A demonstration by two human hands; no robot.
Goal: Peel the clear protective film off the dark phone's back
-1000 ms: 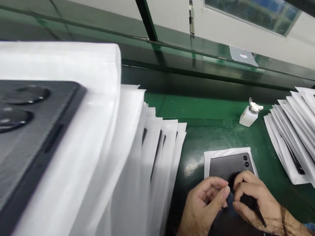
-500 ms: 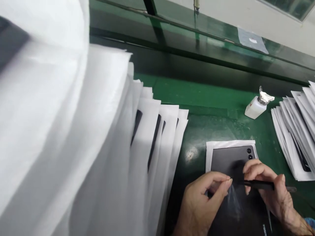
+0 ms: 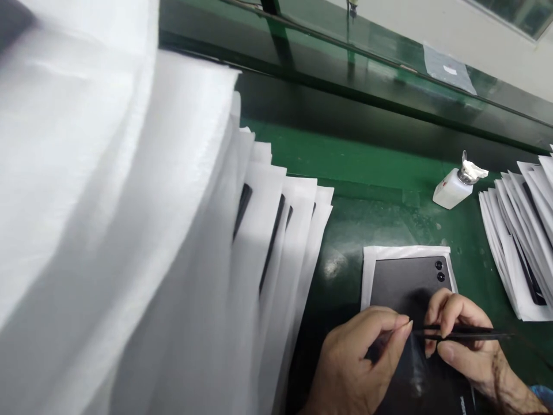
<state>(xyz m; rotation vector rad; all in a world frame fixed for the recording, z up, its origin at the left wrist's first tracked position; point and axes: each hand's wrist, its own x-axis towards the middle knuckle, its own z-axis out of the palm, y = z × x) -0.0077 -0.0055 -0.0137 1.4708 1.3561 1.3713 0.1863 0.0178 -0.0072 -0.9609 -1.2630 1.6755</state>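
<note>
Head view, looking down at green counter point(image 3: 371, 167).

Dark phone back panel point(image 3: 406, 282) lies flat on a white foam sheet point(image 3: 367, 271), near counter's front edge, centre-right. Two small camera lenses at panel's far right corner. Near end of panel hidden under both hands.

Left hand point(image 3: 358, 363): thumb + forefinger pinched together, tips meeting over the panel. Looks to pinch a thin clear film; glare streak below fingertips, can't tell for sure what's gripped.

Right hand point(image 3: 464, 340): closed round black tweezers point(image 3: 462, 332), held approx. level, tip pointing left twd left fingertips, nearly touching them. Rear end of tweezers sticks out past the hand to the right.

Left of frame: big leaning stack of white foam sleeves point(image 3: 268, 242), dark panels showing between layers; nearest sleeves blurred, fill most of view. Right edge: second fanned stack of sleeves point(image 3: 518, 230), well apart from hands.

White dispenser bottle point(image 3: 451, 190) w/ metal top + white wad on it, stands on counter beyond the panel, just left of right stack.

Back: dark rail, green shelf w/ a clear bag point(image 3: 449, 72).
</note>
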